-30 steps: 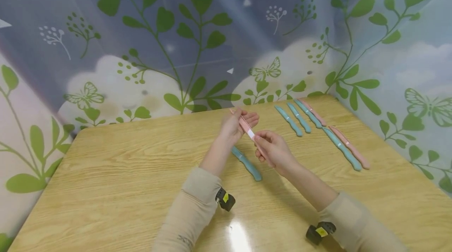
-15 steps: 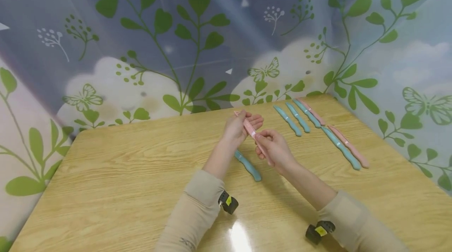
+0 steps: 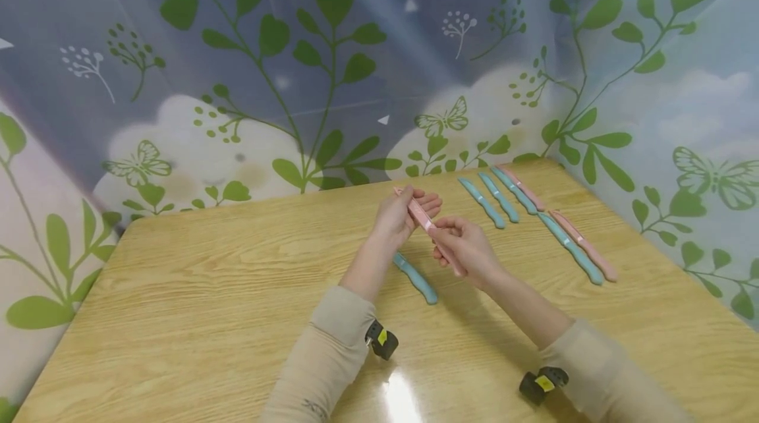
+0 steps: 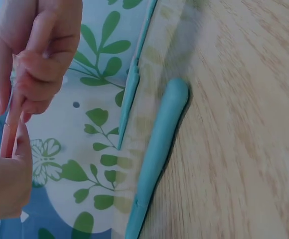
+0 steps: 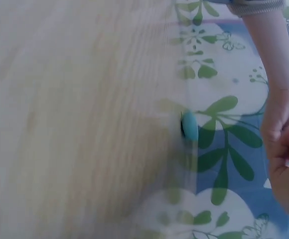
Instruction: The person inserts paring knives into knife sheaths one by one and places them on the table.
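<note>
Both hands hold a slim pink knife (image 3: 418,213) above the table, tilted, with a short white stretch between its sheath and its handle. My left hand (image 3: 396,217), palm up, clasps the sheath end under its thumb while its other fingers stay extended. The handle is pinched between thumb and fingers of my right hand (image 3: 471,253), which covers part of it. Below the hands lies a teal knife (image 3: 420,281); the left forearm hides its far end. In the left wrist view, the pink knife (image 4: 8,137) spans both hands, and the teal handle (image 4: 164,129) lies beside them.
Toward the back right lie several teal knives (image 3: 481,203) and a pink one (image 3: 522,187), roughly parallel. Nearer, another teal knife (image 3: 569,248) and pink knife (image 3: 584,246) lie side by side. A patterned curtain (image 3: 237,80) borders the wooden table (image 3: 207,304) behind and at the sides.
The left hand and sheath have moved slightly right, closer to the right hand. The white stretch on the pink knife has become shorter. The knives on the table have stayed put.
</note>
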Demonstrator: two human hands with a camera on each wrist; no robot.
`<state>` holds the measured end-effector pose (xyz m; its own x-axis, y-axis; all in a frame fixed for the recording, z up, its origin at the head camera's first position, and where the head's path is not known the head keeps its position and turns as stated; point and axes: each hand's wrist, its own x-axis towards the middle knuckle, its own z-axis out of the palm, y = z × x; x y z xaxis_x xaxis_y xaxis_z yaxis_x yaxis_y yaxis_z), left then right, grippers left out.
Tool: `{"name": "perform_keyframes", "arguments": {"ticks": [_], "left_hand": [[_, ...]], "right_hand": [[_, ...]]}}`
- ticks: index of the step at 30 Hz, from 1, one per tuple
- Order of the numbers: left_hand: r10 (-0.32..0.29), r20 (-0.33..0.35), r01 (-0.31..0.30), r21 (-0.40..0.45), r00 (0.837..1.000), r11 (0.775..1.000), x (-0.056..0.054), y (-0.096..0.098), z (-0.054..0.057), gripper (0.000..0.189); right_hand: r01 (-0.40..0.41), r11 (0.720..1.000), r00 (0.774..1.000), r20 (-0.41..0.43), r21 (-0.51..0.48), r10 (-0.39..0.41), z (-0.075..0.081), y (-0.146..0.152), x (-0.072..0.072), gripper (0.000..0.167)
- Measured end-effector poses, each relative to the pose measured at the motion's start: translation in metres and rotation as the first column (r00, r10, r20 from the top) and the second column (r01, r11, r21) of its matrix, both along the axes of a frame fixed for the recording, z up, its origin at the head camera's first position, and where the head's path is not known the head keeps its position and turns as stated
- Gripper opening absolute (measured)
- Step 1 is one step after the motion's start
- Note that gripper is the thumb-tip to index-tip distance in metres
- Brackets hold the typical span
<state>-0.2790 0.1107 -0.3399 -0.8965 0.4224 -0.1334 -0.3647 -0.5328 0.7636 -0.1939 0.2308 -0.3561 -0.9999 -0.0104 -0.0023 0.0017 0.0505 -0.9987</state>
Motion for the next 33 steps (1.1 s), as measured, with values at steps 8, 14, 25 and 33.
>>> {"name": "perform_keyframes", "arguments": {"ticks": [8,14,25,33], "left_hand": [[-0.088,-0.194,0.014,-0.353,0.977,0.936,0.001,-0.004,-0.008,0.031],[-0.173,-0.306,-0.027,-0.553,0.936,0.833,-0.002,-0.008,-0.011,0.031],[-0.308,-0.412,-0.141,-0.765,0.858,0.629,-0.013,-0.036,-0.019,0.027],[-0.433,-0.422,-0.236,-0.876,0.797,0.421,-0.018,-0.07,-0.027,0.028]], "right_hand": [[-0.044,0.876,0.981,-0.146,0.48,0.13,0.001,0.025,0.005,0.028],[-0.035,0.767,0.972,-0.155,0.641,0.174,0.005,0.049,0.011,0.022],[0.113,0.541,0.984,-0.168,0.834,0.052,0.003,0.111,0.026,0.029],[0.048,0.422,0.999,-0.034,0.905,-0.042,-0.007,0.159,0.028,0.034]]}}
